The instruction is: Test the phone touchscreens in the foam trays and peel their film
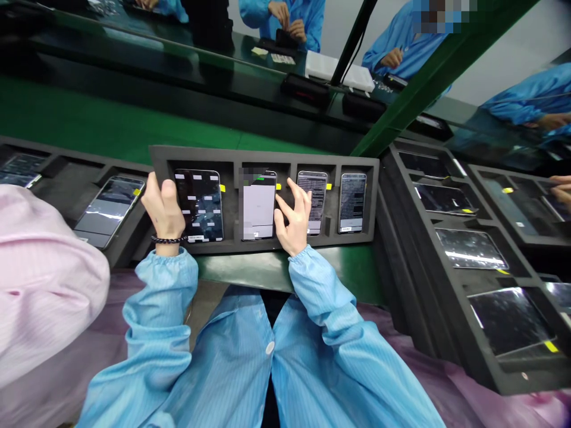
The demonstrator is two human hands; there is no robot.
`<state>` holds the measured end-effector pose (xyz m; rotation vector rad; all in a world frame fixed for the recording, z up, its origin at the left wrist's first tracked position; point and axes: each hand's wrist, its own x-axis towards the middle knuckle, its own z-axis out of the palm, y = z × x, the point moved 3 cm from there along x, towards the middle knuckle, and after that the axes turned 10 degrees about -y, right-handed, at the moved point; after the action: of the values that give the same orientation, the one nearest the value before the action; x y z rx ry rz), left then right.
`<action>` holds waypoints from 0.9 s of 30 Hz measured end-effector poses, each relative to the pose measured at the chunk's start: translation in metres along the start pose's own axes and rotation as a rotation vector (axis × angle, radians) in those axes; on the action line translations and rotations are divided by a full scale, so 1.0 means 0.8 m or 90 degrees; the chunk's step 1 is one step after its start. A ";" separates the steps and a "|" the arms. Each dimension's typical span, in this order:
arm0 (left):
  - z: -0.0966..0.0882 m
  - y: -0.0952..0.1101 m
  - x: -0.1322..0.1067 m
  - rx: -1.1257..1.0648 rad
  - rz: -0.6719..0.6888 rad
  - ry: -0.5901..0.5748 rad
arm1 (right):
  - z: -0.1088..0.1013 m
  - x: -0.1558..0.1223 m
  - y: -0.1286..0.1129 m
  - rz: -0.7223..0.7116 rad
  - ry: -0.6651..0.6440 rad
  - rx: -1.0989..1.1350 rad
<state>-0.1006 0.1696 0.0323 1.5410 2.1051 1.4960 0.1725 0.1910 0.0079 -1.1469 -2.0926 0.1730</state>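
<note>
A dark foam tray [232, 245] lies before me with several smartphones in its compartments. My left hand [164, 205], with a beaded bracelet at the wrist, is closed over the tray's left end, its fingers bent. Beside it is a phone with a dark screen and small white labels [201, 208]. My right hand [293, 219] is open, fingers spread, over the divider at the right edge of a phone with a pale screen [259, 208]; whether a fingertip touches it I cannot tell. Two phones showing lines of text, one partly behind my right hand [317, 205] and one in the end compartment [353, 202], lie further right.
Another phone tray [57, 196] sits at the left, near a person's pink sleeve [49, 285]. Stacked trays with phones [446, 321] stand at the right. A slanted green post [401, 104] rises behind the tray. People in blue work across the bench.
</note>
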 end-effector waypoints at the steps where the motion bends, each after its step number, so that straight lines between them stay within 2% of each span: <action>1: 0.000 -0.001 0.000 0.000 -0.002 0.001 | -0.001 -0.002 0.000 0.000 0.000 -0.005; 6: 0.001 -0.004 0.002 0.000 -0.013 0.008 | -0.005 -0.015 -0.001 0.015 0.025 -0.034; 12: 0.000 0.000 0.000 -0.001 -0.009 0.009 | -0.007 -0.012 -0.004 -0.049 0.035 -0.005; 17: 0.000 -0.001 0.000 -0.007 -0.006 0.008 | -0.013 -0.009 -0.001 -0.050 -0.003 -0.044; 20: 0.001 -0.004 0.001 -0.011 -0.003 0.009 | -0.015 -0.014 -0.001 -0.038 0.004 -0.080; 23: 0.001 -0.007 0.002 -0.010 -0.001 0.010 | -0.011 -0.019 -0.010 -0.091 -0.016 -0.112; 27: 0.001 -0.006 0.002 -0.005 -0.001 0.015 | -0.002 -0.021 -0.021 -0.144 -0.090 -0.161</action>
<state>-0.1043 0.1715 0.0287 1.5272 2.1103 1.5264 0.1678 0.1680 0.0072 -1.0562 -2.4034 -0.1250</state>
